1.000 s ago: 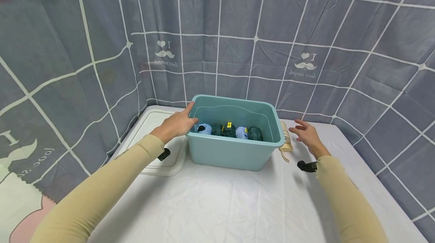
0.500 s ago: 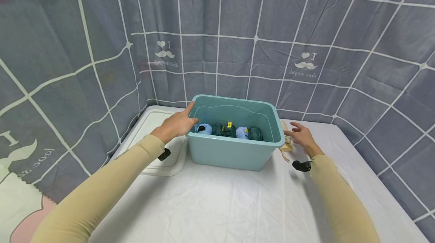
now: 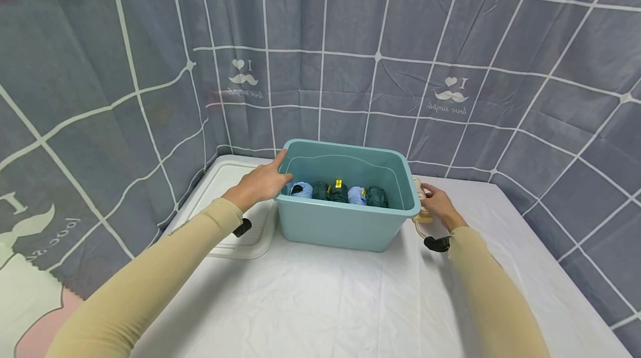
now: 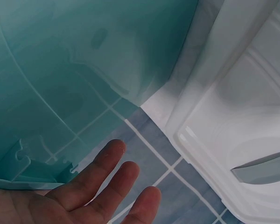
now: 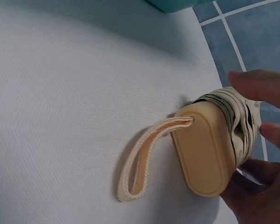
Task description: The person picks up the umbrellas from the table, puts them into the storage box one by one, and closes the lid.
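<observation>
A teal plastic bin (image 3: 345, 227) stands on the white-covered table and holds several folded umbrellas (image 3: 336, 191), light blue and dark green. My left hand (image 3: 260, 182) rests against the bin's left rim; in the left wrist view its fingers (image 4: 107, 184) lie straight beside the bin wall (image 4: 60, 70). Just right of the bin lies a cream folded umbrella (image 3: 420, 195) with a loop strap. My right hand (image 3: 434, 202) is on it. In the right wrist view the right hand (image 5: 250, 106) has its fingers curled round the cream umbrella (image 5: 205, 154), near its handle end.
A clear white lid (image 3: 235, 202) lies flat left of the bin, its edge showing in the left wrist view (image 4: 242, 140). Grey checked curtains close in the back and both sides. White cloth (image 3: 325, 302) covers the table in front of the bin.
My right hand has moved left from above the table to the cream umbrella and closed its fingers round it. The left hand and the bin have stayed put.
</observation>
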The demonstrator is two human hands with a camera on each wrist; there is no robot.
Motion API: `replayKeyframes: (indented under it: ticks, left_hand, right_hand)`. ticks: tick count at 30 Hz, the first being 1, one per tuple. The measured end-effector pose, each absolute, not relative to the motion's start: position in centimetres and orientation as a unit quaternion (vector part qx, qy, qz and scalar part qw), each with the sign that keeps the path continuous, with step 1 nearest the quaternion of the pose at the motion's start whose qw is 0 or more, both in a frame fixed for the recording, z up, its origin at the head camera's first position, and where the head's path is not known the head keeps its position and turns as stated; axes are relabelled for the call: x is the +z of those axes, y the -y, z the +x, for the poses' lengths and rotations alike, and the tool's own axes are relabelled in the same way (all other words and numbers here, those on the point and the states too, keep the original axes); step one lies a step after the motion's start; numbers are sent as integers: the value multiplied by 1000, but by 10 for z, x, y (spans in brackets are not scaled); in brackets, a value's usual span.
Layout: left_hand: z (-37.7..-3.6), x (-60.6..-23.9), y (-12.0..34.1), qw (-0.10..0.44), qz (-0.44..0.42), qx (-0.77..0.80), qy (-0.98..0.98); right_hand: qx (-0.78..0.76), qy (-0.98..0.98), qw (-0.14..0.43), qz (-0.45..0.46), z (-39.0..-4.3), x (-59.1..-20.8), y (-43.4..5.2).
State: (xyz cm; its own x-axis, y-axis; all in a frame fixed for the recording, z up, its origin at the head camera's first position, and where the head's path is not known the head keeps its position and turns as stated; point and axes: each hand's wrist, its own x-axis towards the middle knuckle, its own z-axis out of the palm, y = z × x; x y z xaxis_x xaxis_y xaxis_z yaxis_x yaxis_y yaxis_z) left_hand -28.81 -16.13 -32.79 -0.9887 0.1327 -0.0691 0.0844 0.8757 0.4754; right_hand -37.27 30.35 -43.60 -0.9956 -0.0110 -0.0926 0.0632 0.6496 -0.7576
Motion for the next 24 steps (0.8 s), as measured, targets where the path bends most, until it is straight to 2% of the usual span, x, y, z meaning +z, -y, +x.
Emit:
replayKeyframes:
  ticks: [12,24]
  left_hand:
    - [-288,-327,161,51,54,243,-967]
    - [-289,-327,162,53,55,241,-967]
  right_hand:
    - [-294,-955,18,-1,-377,-438,-291]
    - [-251,-968,-3,-17,-380,-437,-287]
